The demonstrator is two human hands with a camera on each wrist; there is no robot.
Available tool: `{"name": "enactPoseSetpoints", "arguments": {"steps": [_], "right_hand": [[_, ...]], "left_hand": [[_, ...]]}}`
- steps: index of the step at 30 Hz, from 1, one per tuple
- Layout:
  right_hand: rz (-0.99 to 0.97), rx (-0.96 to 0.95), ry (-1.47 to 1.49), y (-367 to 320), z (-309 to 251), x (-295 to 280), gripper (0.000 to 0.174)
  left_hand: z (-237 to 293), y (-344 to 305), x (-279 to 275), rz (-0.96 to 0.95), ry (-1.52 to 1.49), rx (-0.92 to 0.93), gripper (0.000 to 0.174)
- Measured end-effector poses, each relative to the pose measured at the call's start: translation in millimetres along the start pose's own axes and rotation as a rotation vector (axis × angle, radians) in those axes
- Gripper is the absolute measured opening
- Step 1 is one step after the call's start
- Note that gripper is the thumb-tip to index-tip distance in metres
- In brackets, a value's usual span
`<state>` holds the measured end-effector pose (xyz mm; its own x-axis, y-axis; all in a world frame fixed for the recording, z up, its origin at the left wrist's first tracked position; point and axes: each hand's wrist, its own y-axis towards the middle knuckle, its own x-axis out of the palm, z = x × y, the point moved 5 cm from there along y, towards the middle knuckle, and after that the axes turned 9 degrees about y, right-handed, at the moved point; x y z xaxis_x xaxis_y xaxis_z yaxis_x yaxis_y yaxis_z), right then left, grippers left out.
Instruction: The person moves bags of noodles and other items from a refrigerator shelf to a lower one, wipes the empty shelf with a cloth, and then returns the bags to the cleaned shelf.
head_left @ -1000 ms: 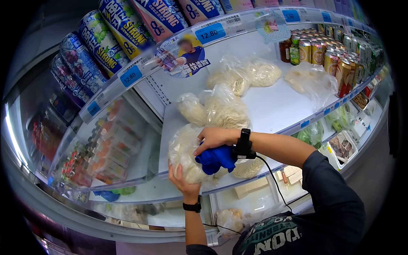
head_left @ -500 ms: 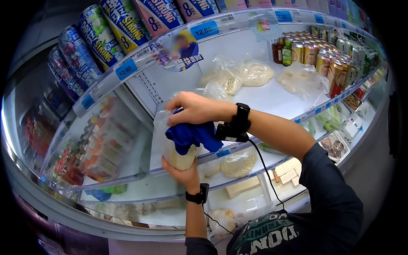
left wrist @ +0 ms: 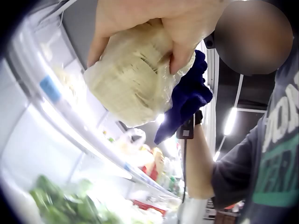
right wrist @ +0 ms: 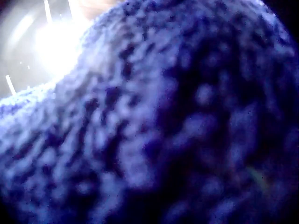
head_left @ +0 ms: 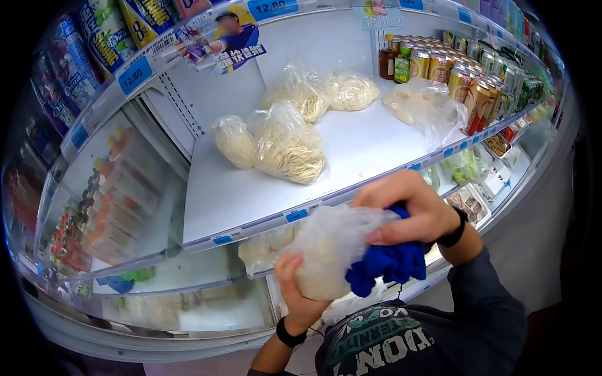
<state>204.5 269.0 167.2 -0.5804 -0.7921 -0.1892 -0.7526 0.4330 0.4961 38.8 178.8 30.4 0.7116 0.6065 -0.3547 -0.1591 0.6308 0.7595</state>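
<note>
A clear plastic bag of pale, noodle-like food [head_left: 325, 254] is held in front of the shelf, near the person's chest. The left hand [head_left: 301, 299] grips it from below and the side; in the left wrist view, fingers and thumb curl round the bag [left wrist: 133, 77]. At the bag's upper right, the right hand [head_left: 414, 210] holds a bunched blue cloth [head_left: 392, 260], its thumb and fingers at the bag's gathered plastic. Fuzzy blue cloth [right wrist: 140, 116] fills most of the right wrist view and hides what the right hand's fingers grip.
Several similar bags [head_left: 291, 147] stand on the white shelf [head_left: 357, 141], with a flatter bag [head_left: 420, 103] to the right. Drink cans [head_left: 461, 81] crowd its right end. Price tags line the shelf's front edge [head_left: 260, 227]. Below lies a lower shelf with leafy greens [head_left: 467, 164].
Both hands have lifted the bag off the shelf and brought it right and toward the body, the blue cloth moving along in the right hand. The head view has shifted too.
</note>
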Motion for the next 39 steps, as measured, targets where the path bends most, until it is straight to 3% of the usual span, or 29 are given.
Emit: {"name": "enactPoseSetpoints", "arguments": {"steps": [4, 5, 7, 11, 15, 17, 19, 22, 27, 30, 32, 36, 37, 39], "right_hand": [[0.289, 0.366, 0.109, -89.8, 62.1, -19.1, 0.012], [0.293, 0.381, 0.109, -111.4, 75.5, -19.2, 0.012], [0.494, 0.568, 0.136, -150.6, 108.2, -31.1, 0.013], [0.592, 0.534, 0.009, -179.5, 162.7, -47.5, 0.016], [0.667, 0.565, 0.052, -161.7, 203.7, -64.1, 0.018], [0.676, 0.480, 0.018, -147.3, 230.6, -78.8, 0.019], [0.730, 0.459, 0.073, -125.7, 244.6, -86.1, 0.023], [0.587, 0.513, -0.333, -110.3, 298.4, -95.6, 0.029], [0.648, 0.743, -0.371, -135.8, 342.8, -99.8, 0.035], [0.783, 0.586, -0.361, -156.5, 324.8, -108.1, 0.044], [0.647, 0.627, -0.468, -164.4, 287.6, -105.0, 0.054], [0.339, 0.565, -0.340, -163.5, 185.6, -92.7, 0.026], [0.308, 0.570, -0.331, -167.6, 192.5, -93.1, 0.033], [0.440, 0.377, -0.083, -159.4, 105.5, -108.3, 0.053]], "left_hand": [[-2.6, -53.5, 57.1, -0.343, -0.214, -0.195, 0.079], [-5.4, -64.2, 71.5, -0.440, -0.217, -0.212, 0.080], [-20.2, -85.1, 101.8, -0.535, -0.268, -0.218, 0.080], [-58.2, -107.0, 157.9, -0.558, -0.280, -0.115, 0.079], [-96.3, -104.8, 195.5, -0.419, -0.074, -0.121, 0.083], [-115.3, -95.9, 211.2, -0.376, -0.026, -0.199, 0.085], [-125.7, -79.5, 217.8, -0.359, 0.278, -0.172, 0.086], [-133.1, -73.9, 224.2, -0.334, 0.466, -0.257, 0.082], [-150.9, -118.1, 268.8, -0.648, 0.372, -0.155, 0.077], [-149.0, -120.5, 268.3, -0.784, 0.432, -0.152, 0.077], [-142.1, -119.9, 260.9, -0.820, 0.447, -0.153, 0.078], [-136.8, -121.6, 269.7, -0.839, 0.435, -0.088, 0.076], [-138.9, -125.1, 259.0, -0.860, 0.433, -0.110, 0.075], [-141.2, -131.7, 260.4, -0.931, 0.376, -0.087, 0.072]]}}
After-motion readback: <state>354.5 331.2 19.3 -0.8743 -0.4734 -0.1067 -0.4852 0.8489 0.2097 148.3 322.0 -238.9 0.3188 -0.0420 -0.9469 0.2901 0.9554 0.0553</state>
